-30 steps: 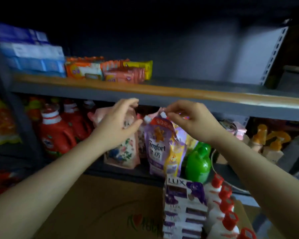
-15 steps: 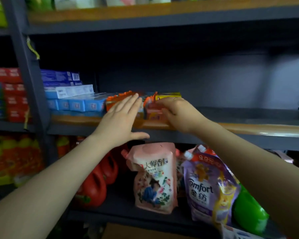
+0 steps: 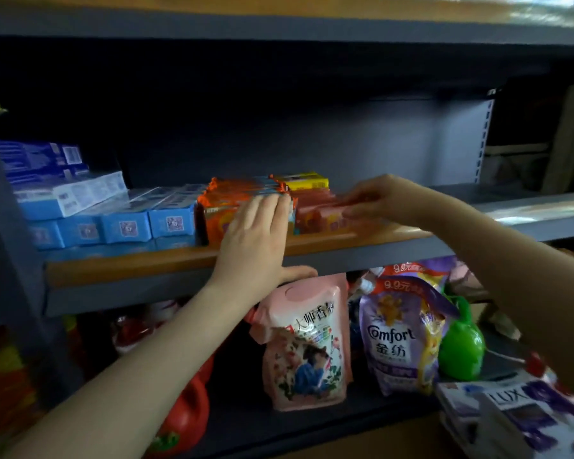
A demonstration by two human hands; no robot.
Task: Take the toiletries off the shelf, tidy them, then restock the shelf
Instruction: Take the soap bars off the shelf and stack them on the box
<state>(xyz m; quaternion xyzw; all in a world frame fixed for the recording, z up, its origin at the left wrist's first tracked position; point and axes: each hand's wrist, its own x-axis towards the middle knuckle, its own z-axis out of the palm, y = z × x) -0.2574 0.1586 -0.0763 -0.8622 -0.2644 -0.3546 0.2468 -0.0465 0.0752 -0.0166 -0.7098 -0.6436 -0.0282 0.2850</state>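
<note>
- Shelf (image 3: pixel 146 263), wooden front edge: blue boxes (image 3: pixel 126 223) stacked toward its left end, orange soap packs (image 3: pixel 219 213) next, pink soap packs (image 3: pixel 315 217) beside those, one yellow pack (image 3: pixel 304 181) behind.
- Left hand (image 3: pixel 256 240): released, fingers straight, flat against front of the orange soap packs; thumb under the shelf edge.
- Right hand (image 3: pixel 378 198): fingers curled on the right end of the top pink soap pack, grasping it.
- Lower shelf: pink refill pouch (image 3: pixel 309 342), purple Comfort pouch (image 3: pixel 398 336), green bottle (image 3: pixel 461 352), all upright.
</note>
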